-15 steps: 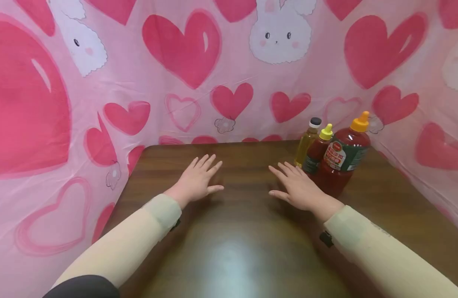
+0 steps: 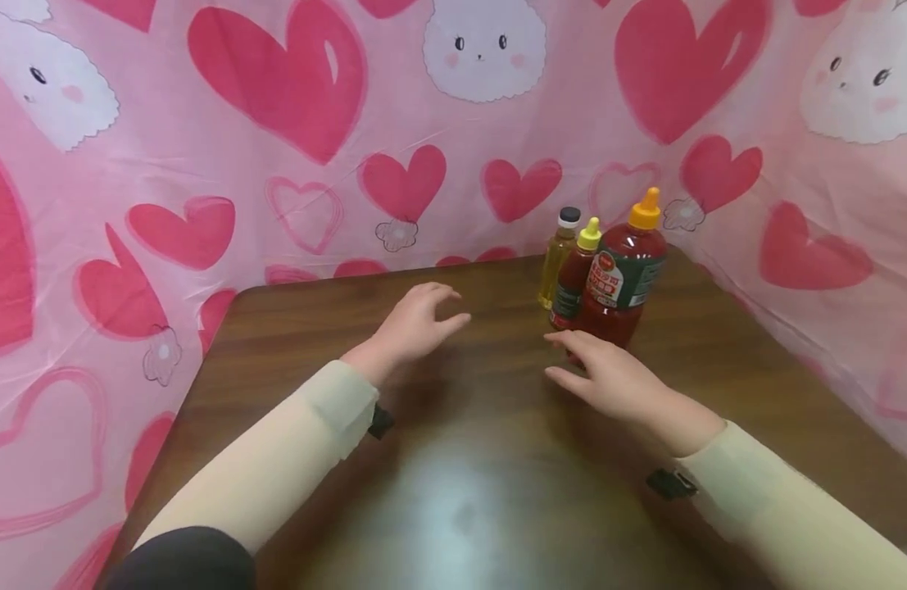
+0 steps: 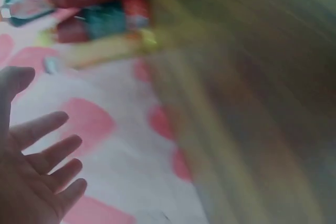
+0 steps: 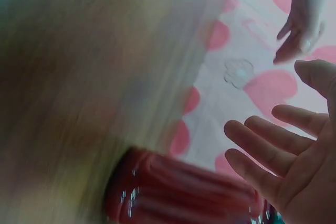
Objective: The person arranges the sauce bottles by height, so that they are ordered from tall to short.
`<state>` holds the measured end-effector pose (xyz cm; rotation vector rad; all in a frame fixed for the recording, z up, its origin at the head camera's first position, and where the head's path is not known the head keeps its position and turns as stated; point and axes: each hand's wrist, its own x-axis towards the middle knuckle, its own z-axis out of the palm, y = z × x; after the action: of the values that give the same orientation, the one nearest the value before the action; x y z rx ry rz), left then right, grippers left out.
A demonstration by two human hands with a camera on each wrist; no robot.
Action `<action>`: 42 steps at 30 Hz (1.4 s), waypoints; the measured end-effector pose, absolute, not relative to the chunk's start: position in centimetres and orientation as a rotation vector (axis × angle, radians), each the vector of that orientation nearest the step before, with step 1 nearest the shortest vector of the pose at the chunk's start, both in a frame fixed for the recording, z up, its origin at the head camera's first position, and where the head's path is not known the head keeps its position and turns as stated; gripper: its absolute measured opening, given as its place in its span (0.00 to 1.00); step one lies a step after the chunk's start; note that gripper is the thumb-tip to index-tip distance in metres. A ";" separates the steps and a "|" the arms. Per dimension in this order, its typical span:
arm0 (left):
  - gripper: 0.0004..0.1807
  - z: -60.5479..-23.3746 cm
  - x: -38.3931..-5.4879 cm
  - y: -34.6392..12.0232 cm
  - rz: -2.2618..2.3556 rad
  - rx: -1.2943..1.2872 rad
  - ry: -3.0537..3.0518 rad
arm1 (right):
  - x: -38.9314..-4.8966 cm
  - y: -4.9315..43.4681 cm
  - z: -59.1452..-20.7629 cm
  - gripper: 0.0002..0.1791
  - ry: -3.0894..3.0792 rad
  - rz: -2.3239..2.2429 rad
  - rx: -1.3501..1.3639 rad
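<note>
My left hand (image 2: 416,325) hovers over the table's left half, palm turned inward, fingers loosely bent and holding nothing. Toward the right, my right hand (image 2: 608,373) is held in front of the bottles, thumb apart from the fingers, also with nothing in it. Nearest to it stands a large red sauce bottle (image 2: 626,279) with an orange nozzle cap and green label; the hand overlaps its base in the head view. Beside that is a smaller red sauce bottle (image 2: 573,279) with a yellow nozzle. A slim bottle of yellow oil (image 2: 555,266) with a black cap stands at the left of the group.
The brown wooden table (image 2: 313,328) reflects a bright glare near its front. A pink cloth (image 2: 291,205) printed with hearts and rabbits hangs behind and along both sides. Dark wrist cameras (image 2: 672,483) sit under the sleeve cuffs.
The head view has swung to the right, so the bottles appear farther left. Both hands have turned from spread, palm-down fingers to palms facing inward with looser, bent fingers.
</note>
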<state>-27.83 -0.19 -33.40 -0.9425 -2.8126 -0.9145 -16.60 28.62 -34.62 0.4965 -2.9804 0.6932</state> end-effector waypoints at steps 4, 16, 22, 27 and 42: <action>0.24 -30.4 -28.0 3.5 -1.235 -0.909 -2.721 | -15.4 29.8 -33.8 0.23 -2.870 0.856 0.409; 0.24 -24.1 -27.5 13.4 -1.839 -0.904 -2.517 | -13.5 36.3 -30.5 0.13 -2.440 0.883 0.033; 0.24 -23.5 -27.4 15.5 -1.769 -0.916 -2.553 | -14.0 38.1 -29.9 0.16 -2.483 0.912 -0.067; 0.26 -23.4 -27.2 16.1 -1.732 -0.942 -2.590 | -15.5 37.4 -29.4 0.18 -2.518 0.951 -0.128; 0.22 -25.0 -26.3 16.7 -1.893 -0.827 -2.577 | -18.9 34.7 -27.5 0.26 -2.613 1.105 -0.319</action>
<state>-26.33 16.69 -24.96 -0.8274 -2.5769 -1.8927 -18.93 34.68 -27.48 -0.3195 -2.6126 1.1054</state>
